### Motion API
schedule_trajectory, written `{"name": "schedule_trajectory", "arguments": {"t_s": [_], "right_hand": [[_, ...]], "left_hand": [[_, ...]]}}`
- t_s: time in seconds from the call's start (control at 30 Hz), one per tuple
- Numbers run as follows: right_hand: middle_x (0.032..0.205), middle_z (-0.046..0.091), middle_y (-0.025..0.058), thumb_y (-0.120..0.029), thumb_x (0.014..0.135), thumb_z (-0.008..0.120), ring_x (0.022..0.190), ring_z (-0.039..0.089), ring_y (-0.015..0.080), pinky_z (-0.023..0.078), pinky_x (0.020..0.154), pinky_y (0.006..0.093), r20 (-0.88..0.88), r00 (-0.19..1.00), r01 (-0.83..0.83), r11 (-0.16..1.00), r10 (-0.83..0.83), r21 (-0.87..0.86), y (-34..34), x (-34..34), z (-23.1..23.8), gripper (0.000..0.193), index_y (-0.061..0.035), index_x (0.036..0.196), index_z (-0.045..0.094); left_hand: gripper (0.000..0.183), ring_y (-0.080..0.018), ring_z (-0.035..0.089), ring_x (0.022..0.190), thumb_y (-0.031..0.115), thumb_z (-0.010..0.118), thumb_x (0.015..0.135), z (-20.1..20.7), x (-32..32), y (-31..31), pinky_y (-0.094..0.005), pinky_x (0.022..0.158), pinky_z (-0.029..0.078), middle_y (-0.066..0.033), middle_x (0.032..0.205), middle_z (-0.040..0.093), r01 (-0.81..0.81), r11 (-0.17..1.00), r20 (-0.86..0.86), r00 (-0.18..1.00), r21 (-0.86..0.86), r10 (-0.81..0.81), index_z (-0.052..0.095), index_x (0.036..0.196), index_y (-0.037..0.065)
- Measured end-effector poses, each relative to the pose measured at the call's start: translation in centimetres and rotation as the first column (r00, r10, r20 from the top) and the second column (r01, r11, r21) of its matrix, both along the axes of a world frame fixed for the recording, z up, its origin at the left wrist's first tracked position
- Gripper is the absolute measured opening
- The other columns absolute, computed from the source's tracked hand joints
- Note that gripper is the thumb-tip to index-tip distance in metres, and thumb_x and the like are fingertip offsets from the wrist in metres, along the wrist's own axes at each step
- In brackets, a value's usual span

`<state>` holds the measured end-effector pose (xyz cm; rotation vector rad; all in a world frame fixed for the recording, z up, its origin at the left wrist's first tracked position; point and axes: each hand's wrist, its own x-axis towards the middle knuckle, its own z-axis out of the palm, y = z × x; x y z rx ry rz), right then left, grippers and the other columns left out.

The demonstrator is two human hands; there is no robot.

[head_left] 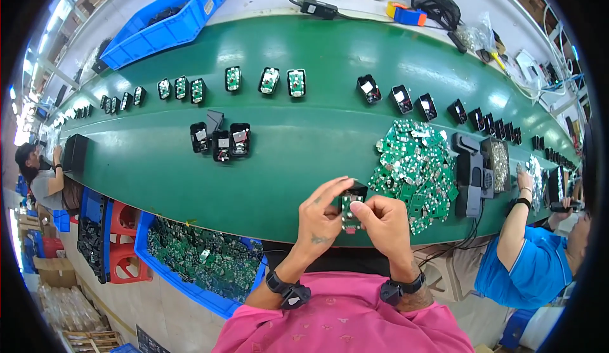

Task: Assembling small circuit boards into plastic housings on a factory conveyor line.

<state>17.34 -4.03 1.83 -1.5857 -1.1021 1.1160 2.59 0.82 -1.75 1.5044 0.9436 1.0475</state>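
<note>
My left hand (315,218) is closed round a small black plastic case (357,189), held over the table's near edge. A green circuit board (347,212) sits at the case's open face; whether it is fully inside, I cannot tell. My right hand (388,223) has its thumb on the board's face, with its other fingers curled and partly hidden. Just beyond my right hand lies a large heap of loose green circuit boards (415,172). Ahead to the left, several black cases (221,145) with wires and silvery parts inside stand in a cluster.
Rows of cases with boards (269,81) and cases showing wires (401,98) cross the green table (285,182). Black devices (470,172) flank the heap. A blue bin (174,29) stands far left; a blue crate (144,242) of boards sits below. Co-workers (530,261) work at both sides.
</note>
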Motion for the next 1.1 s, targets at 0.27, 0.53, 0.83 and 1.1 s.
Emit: {"name": "schedule_trajectory", "arguments": {"t_s": [0.27, 0.53, 0.83, 1.1], "right_hand": [[0.058, 0.057, 0.0084, -0.018, 0.094, 0.067, 0.049, 0.048, 0.0121, 0.036, 0.047, 0.0315, 0.175, 0.983, -0.083, 0.990, 0.062, 0.112, 0.4, -0.7, 0.2, 0.025, 0.0023, 0.079, 0.066], [0.057, 0.059, 0.0075, -0.016, 0.092, 0.068, 0.048, 0.050, 0.0115, 0.035, 0.046, 0.0307, 0.335, 0.941, -0.033, 0.980, -0.035, 0.197, 1.1, -1.0, -0.9, 0.027, 0.0021, 0.073, 0.065], [0.055, 0.055, 0.0106, -0.017, 0.091, 0.069, 0.045, 0.051, 0.0215, 0.036, 0.045, 0.0357, 0.498, 0.866, -0.094, 0.963, -0.046, 0.252, 1.7, -0.8, -1.1, 0.030, -0.0002, 0.067, 0.061], [0.109, 0.066, 0.0245, -0.019, 0.096, 0.059, 0.091, 0.068, 0.0389, 0.055, 0.077, 0.0425, 0.371, 0.928, -0.169, 0.936, 0.045, 0.309, 1.9, -1.6, -2.3, 0.056, -0.0065, 0.147, 0.041]], "left_hand": [[0.056, -0.0043, 0.058, 0.074, -0.015, 0.055, 0.080, -0.6, -0.4, -0.3, -0.0196, 0.055, 0.046, -0.0127, 0.129, 0.062, -0.133, 0.987, 0.056, 0.989, -0.088, 0.138, 0.063, 0.131, 0.006], [0.054, -0.0101, 0.066, 0.087, -0.011, 0.050, 0.087, -0.2, -1.7, 0.4, -0.0231, 0.068, 0.055, -0.0128, 0.132, 0.058, 0.104, 0.970, 0.280, 0.959, -0.220, -0.040, 0.050, 0.139, 0.002], [0.039, -0.0166, 0.063, 0.102, 0.001, 0.055, 0.094, -0.7, -0.3, 0.5, -0.0277, 0.066, 0.062, -0.0140, 0.125, 0.057, 0.104, 0.923, 0.371, 0.927, -0.370, 0.044, 0.050, 0.133, 0.000], [0.026, -0.0176, 0.064, 0.101, 0.008, 0.056, 0.099, -2.4, 0.1, 0.1, -0.0277, 0.079, 0.058, -0.0126, 0.117, 0.061, -0.141, 0.990, 0.131, 0.982, 0.016, 0.138, 0.056, 0.124, 0.000]]}}
